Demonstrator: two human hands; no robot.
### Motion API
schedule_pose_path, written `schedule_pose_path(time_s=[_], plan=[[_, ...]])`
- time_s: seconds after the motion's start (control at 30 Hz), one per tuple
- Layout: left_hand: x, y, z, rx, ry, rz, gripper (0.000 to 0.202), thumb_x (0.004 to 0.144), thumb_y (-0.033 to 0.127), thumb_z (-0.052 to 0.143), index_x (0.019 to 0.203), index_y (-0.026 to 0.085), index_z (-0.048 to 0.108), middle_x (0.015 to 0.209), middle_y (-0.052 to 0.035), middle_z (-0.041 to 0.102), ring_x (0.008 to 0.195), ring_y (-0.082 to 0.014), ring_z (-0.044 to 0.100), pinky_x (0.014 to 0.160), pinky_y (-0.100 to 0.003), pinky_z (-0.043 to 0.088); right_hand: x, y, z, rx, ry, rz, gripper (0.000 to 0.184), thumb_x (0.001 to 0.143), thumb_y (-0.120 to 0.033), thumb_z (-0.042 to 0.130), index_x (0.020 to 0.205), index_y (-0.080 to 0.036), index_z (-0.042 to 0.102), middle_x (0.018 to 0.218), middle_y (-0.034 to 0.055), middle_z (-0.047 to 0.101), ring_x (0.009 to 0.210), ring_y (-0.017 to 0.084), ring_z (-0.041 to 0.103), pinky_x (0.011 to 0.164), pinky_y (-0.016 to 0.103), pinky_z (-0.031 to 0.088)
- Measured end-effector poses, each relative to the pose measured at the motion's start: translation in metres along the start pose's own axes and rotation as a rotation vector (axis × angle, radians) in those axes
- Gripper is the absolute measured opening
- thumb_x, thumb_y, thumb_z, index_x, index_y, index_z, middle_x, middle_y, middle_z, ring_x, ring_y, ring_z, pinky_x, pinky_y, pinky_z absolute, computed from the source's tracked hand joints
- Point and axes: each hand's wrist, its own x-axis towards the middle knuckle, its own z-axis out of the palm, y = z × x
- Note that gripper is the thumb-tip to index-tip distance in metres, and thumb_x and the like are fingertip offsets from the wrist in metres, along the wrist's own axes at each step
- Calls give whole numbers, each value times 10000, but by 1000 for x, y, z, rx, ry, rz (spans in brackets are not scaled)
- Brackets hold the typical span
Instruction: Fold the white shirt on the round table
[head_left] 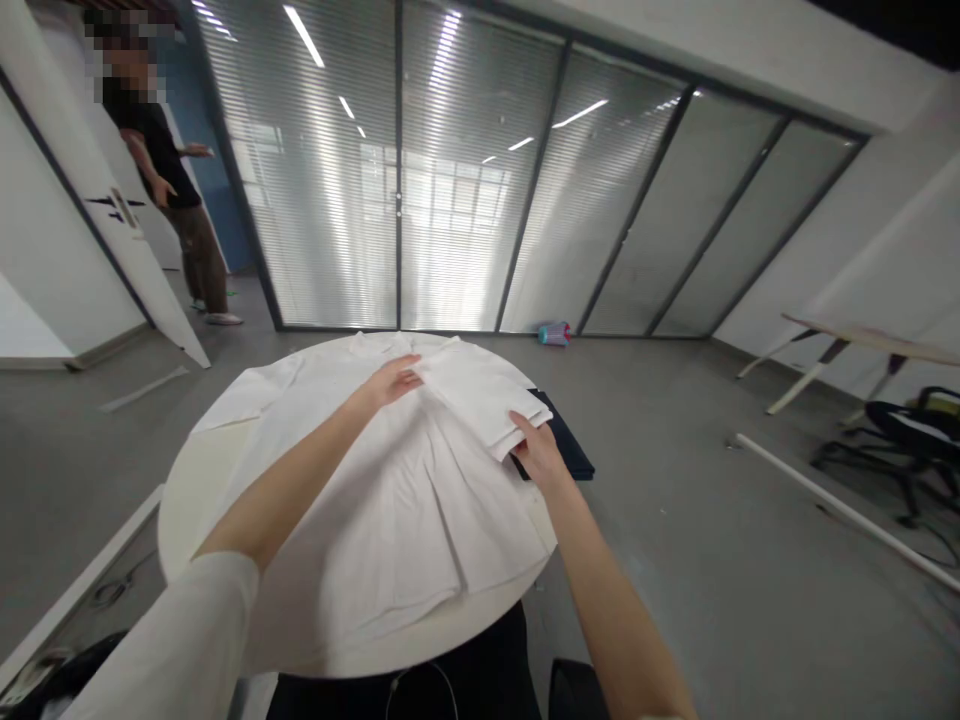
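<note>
A white short-sleeved shirt (360, 520) lies spread over a round table (187, 485), its collar at the far edge and its hem towards me. The right sleeve (484, 395) is in both hands. My right hand (538, 452) pinches the sleeve's cuff between thumb and fingers. Near the shoulder, my left hand (394, 382) rests on the cloth with its fingers stretched out. Creases run from there down the shirt's body. The other sleeve (247, 395) lies flat on the left.
Dark folded cloth (566, 440) sits at the table's right edge, partly under the sleeve. A person (161, 160) stands by the open door (112, 200). A small basket (555, 333) is near the glass wall (450, 180). A white pole (840, 505) and a wheeled chair (907, 440) are on the right.
</note>
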Motion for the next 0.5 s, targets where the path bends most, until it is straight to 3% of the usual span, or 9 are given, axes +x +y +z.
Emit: schedule_pose_path(time_s=[0.13,0.23,0.33,0.5], plan=[[19,-50,86,-178,-116,-167,262,848,218,670,1096,178,596,878,-75,663,775,-167,678,801,-273,558,-17,-10,-45,97,185,-94,522,615,-260,866,1088,-240,646,1163,35,716,1017,216,690,751,324,624],[26,-81,123,-171,-155,-248,371,867,422,631,1167,215,560,829,-44,617,694,-179,645,734,-341,571,-24,-12,-73,107,307,-110,507,603,-235,862,1065,-237,652,1200,36,701,1075,224,675,735,306,628],[33,-100,135,-159,-200,-328,491,862,573,559,1220,239,521,848,-43,596,697,-202,637,701,-387,563,-27,-10,-89,105,331,-134,514,619,-266,850,1086,-238,639,1213,47,696,1126,242,660,758,329,637],[47,-111,133,-156,-215,-349,576,836,653,526,1238,241,518,852,-61,597,696,-218,627,691,-381,539,-28,3,-97,12,250,-96,502,671,-355,803,1121,-264,600,1210,50,693,1159,276,656,864,411,629]])
